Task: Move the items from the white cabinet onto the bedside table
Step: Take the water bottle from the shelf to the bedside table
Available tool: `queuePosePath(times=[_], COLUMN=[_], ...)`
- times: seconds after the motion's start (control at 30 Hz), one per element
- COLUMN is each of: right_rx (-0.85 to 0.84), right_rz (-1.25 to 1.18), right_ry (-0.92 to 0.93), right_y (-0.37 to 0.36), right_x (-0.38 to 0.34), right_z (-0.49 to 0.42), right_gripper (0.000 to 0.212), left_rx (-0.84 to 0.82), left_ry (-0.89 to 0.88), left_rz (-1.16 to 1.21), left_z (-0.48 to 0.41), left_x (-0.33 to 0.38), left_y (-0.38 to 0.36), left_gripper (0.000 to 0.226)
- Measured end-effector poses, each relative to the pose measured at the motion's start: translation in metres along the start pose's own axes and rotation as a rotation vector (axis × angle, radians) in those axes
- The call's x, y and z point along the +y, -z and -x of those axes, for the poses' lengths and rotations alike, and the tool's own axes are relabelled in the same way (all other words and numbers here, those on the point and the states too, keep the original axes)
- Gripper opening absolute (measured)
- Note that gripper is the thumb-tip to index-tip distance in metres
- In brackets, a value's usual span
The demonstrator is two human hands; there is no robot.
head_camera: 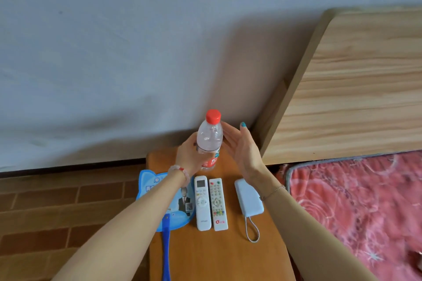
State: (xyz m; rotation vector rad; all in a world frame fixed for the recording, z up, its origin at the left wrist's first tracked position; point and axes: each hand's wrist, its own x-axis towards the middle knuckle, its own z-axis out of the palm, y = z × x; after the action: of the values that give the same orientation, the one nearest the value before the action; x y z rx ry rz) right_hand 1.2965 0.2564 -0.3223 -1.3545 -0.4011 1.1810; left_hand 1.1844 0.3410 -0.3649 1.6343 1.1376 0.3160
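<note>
A clear water bottle (210, 137) with a red cap and red label stands upright at the back of the wooden bedside table (205, 255). My left hand (189, 155) is wrapped around its lower body. My right hand (242, 146) hovers just right of the bottle, fingers spread, holding nothing. In front of the bottle lie two white remotes (202, 203) (218, 204) side by side, a light blue power bank (249, 196) with a cord loop to their right, and a blue cat-shaped hand fan (159, 201) overhanging the table's left edge. The white cabinet is out of view.
A wooden headboard (356, 89) rises to the right of the table, with a bed under a pink patterned cover (356, 207) below it. A pale wall (114, 52) stands behind. Brown brick-pattern floor (57, 207) lies to the left.
</note>
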Motion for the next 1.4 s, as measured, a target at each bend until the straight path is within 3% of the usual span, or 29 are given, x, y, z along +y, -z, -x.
queuePosePath(times=[0.33,0.53,0.8,1.2,1.3,1.4], right_rx=[-0.036,-0.042,-0.018,0.151,0.204,0.222], right_rz=[0.069,0.094,0.138,0.3,0.366,0.428], right_ry=[-0.006,0.022,0.031,-0.05,-0.05,0.032], right_y=[0.016,0.013,0.008,0.003,0.002,-0.003], right_x=[0.027,0.041,0.045,0.001,-0.024,-0.053], right_z=[-0.018,-0.01,0.004,0.042,0.063,0.093], right_gripper=[0.066,0.053,0.047,0.032,0.029,0.029], left_rx=[0.043,0.115,0.079,-0.065,-0.051,-0.021], left_ry=[-0.01,-0.033,-0.092,0.08,0.01,-0.169], left_rz=[-0.007,0.034,-0.041,-0.033,-0.121,-0.346], left_z=[-0.013,-0.002,0.013,0.058,0.085,0.121], left_x=[-0.019,-0.03,-0.042,-0.001,0.031,0.068], left_y=[-0.022,-0.028,-0.025,0.032,0.05,0.07], left_gripper=[0.041,0.039,0.042,0.036,0.029,0.03])
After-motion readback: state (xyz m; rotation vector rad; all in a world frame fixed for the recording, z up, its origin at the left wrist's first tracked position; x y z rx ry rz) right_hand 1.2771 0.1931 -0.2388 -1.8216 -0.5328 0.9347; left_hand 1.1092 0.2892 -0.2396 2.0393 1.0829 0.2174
